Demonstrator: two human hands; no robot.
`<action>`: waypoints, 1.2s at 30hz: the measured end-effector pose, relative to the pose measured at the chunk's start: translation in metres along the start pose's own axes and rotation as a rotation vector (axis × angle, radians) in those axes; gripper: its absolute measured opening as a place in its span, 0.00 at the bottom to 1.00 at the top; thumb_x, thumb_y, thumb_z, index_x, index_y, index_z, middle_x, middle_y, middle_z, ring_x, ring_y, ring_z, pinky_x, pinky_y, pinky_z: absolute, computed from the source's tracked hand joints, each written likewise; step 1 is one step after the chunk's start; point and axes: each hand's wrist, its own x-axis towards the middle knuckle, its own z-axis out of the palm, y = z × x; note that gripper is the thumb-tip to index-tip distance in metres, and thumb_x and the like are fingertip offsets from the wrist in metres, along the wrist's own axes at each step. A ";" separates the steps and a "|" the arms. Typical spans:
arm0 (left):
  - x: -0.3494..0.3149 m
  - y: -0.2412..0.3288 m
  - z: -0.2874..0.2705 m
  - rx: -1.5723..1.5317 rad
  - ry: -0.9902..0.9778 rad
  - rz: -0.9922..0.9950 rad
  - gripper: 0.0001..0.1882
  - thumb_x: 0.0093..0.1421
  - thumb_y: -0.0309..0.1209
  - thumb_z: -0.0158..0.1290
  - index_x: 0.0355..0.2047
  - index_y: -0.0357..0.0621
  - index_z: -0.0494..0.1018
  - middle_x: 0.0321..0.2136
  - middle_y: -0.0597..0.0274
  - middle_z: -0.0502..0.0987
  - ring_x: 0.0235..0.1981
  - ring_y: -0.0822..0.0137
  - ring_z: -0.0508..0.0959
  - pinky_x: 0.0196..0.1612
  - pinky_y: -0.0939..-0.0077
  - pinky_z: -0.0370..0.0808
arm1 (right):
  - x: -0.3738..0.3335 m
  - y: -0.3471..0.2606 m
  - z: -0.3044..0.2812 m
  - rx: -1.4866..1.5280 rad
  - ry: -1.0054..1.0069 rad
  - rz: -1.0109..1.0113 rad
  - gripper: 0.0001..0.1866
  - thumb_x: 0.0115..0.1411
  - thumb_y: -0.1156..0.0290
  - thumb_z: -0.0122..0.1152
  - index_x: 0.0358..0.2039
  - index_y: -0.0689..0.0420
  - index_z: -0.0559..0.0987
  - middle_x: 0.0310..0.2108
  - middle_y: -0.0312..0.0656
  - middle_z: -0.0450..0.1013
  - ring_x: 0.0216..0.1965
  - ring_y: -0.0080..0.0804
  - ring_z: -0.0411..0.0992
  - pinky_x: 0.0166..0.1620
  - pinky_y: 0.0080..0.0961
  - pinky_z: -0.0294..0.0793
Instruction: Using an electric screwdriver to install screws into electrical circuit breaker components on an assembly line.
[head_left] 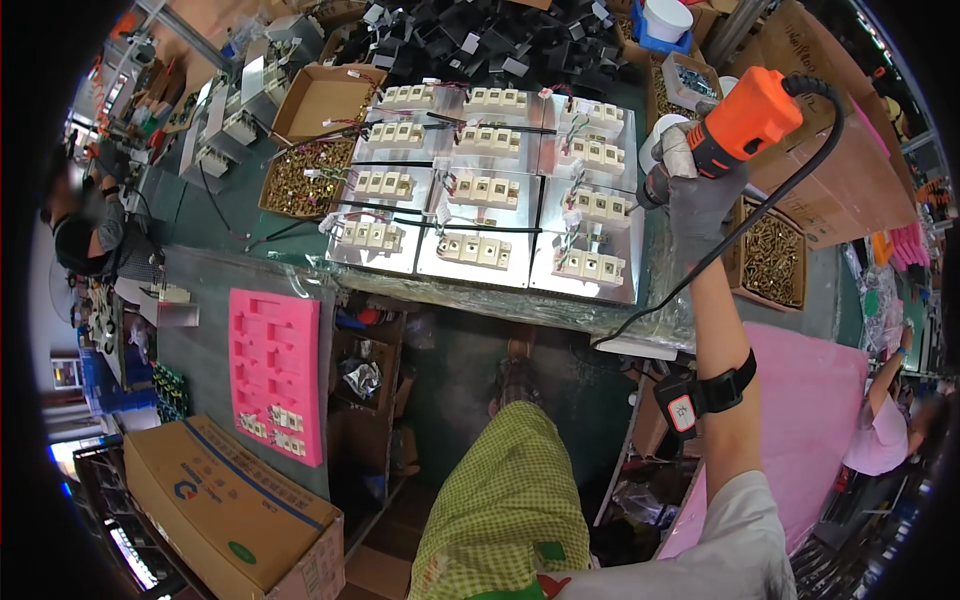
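My right hand (697,190), in a grey glove, is closed round an orange and black corded power drill (745,122). Its nose points left, close to the right column of white terminal blocks (603,206). Whether its tip touches a block is hard to make out. Rows of such blocks sit on shiny metal plates (515,266) laid side by side, with black cables and thin wires running between them. A black cord (770,205) loops from the drill down over the bench edge. On my right wrist is a black strap with a small device (682,411). My left hand is out of view.
Open boxes of brass screws stand right (772,258) and left (292,182) of the plates. Black parts (480,40) are heaped behind. A pink foam tray (272,345) with a few blocks and a large cardboard box (220,505) lie left. Other people work at both sides.
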 end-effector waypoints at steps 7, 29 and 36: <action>0.002 0.018 -0.001 0.016 0.002 0.019 0.11 0.51 0.35 0.52 0.34 0.46 0.73 0.25 0.52 0.75 0.29 0.57 0.76 0.33 0.68 0.72 | 0.002 -0.015 0.002 0.102 -0.038 0.061 0.08 0.46 0.77 0.60 0.26 0.61 0.70 0.18 0.35 0.69 0.19 0.20 0.69 0.24 0.16 0.68; -0.001 0.218 -0.093 -0.020 0.156 0.545 0.08 0.54 0.31 0.50 0.32 0.40 0.71 0.20 0.64 0.71 0.19 0.73 0.71 0.20 0.78 0.69 | -0.020 -0.016 -0.015 0.526 0.023 0.450 0.26 0.49 0.82 0.55 0.48 0.57 0.58 0.30 0.41 0.67 0.30 0.27 0.68 0.36 0.26 0.72; -0.051 0.366 -0.109 -0.120 0.172 1.064 0.07 0.57 0.25 0.46 0.35 0.37 0.69 0.23 0.68 0.70 0.22 0.77 0.68 0.26 0.83 0.68 | -0.010 -0.004 -0.007 0.336 -0.114 0.165 0.30 0.47 0.82 0.58 0.50 0.58 0.57 0.33 0.42 0.68 0.31 0.27 0.68 0.35 0.26 0.72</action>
